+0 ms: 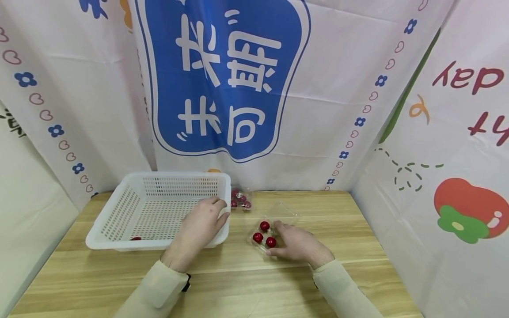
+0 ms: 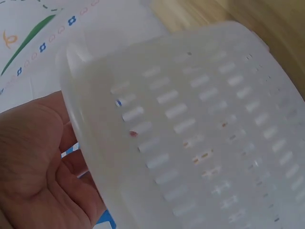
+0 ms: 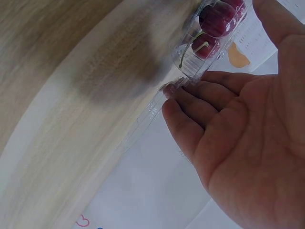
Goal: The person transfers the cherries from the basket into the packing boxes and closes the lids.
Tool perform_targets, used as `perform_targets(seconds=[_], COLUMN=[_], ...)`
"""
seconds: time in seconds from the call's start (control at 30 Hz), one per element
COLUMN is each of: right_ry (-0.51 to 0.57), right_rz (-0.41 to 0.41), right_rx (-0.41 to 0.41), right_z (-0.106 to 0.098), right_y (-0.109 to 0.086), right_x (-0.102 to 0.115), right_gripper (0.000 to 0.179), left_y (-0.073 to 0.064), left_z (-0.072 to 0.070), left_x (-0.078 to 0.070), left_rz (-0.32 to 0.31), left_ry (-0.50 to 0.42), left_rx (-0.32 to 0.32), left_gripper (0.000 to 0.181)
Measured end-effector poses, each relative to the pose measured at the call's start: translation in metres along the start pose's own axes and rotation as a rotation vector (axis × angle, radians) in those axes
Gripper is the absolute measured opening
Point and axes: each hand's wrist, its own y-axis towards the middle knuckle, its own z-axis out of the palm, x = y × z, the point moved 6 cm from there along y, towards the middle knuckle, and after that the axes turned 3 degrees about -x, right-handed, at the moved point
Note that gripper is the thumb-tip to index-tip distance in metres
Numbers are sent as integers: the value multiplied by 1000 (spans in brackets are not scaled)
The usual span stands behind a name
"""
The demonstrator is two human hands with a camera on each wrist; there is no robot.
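Observation:
My left hand [image 1: 203, 223] is over the right side of a white perforated basket [image 1: 159, 175], its fingers loosely bent and nothing showing in them. In the left wrist view the basket's wall [image 2: 190, 114] stands beside that hand. A red cherry [image 1: 136, 239] shows partly at the basket's near left, mostly behind its rim. On the table, my right hand [image 1: 298, 244] rests fingertips and thumb against a clear plastic box, fingers mostly straight. Inside it lie three cherries [image 1: 257, 238], and the right wrist view shows a green stem [image 3: 202, 45]. The box's clear lid [image 1: 283, 210] is folded back.
Another clear box of cherries [image 1: 240, 199] stands against the basket's right side, near the back of the wooden table [image 1: 238, 282]. Printed white cloth [image 1: 326, 88] hangs behind the table and along both sides.

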Motion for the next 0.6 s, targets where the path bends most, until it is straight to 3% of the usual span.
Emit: perform_targets(seconds=[0.6], right_ry=[-11], right_rz=[-6], right_rx=[7], right_z=[-1], right_y=[0], right_x=[1], right_gripper=[106], left_y=[-20], left_z=[-16], left_x=[62], left_rz=[-71], left_ry=[23], left_rx=[120], left_gripper=[34])
